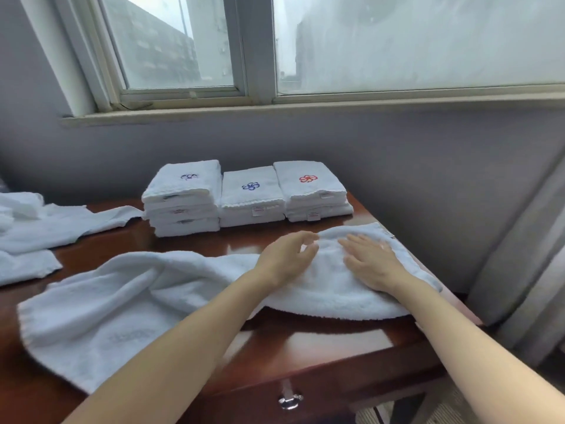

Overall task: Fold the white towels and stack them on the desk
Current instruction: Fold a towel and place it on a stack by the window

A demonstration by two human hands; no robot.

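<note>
Three folded stacks (250, 197) stand at 12 o'clock on the worktop (305, 341). One towel (122, 301) lies unfolded across the centre. The left grip (287, 255) and right grip (371, 260), fingers relaxed and grasping nothing, rest on its 2 o'clock end. Loose towels (36, 228) at 9 o'clock remain unfolded.

Three folded stacks (182, 198) (252, 197) (315, 191), one spread towel (128, 304), two hands (287, 258) (371, 261).

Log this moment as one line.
towel: spread on desk, unfolded | left hand: relaxed, over towel | right hand: flat on towel | stacks: three at desk back | loose towels: far left
</note>
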